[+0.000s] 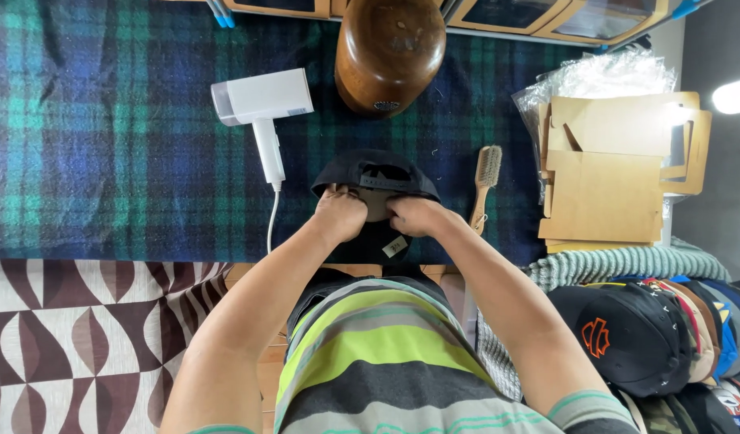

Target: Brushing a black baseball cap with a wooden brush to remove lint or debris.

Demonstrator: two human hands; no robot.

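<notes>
While both our hands, left [339,215] and right [414,215], pinch the black cap [376,173] at its back strap, we judge the strap is being adjusted; next calls for a steady pull.

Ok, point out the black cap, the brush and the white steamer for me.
black cap [376,170]: head view, on its dark crown above the hands.
brush [488,166]: head view, on the bristle head.
white steamer [265,96]: head view, on the boxy white body.

Both curled hands cover the middle of the black cap [376,173], hiding their fingertips. The stack of caps [667,337] runs past the right edge; the small tag [395,247] is too small to tell.
</notes>
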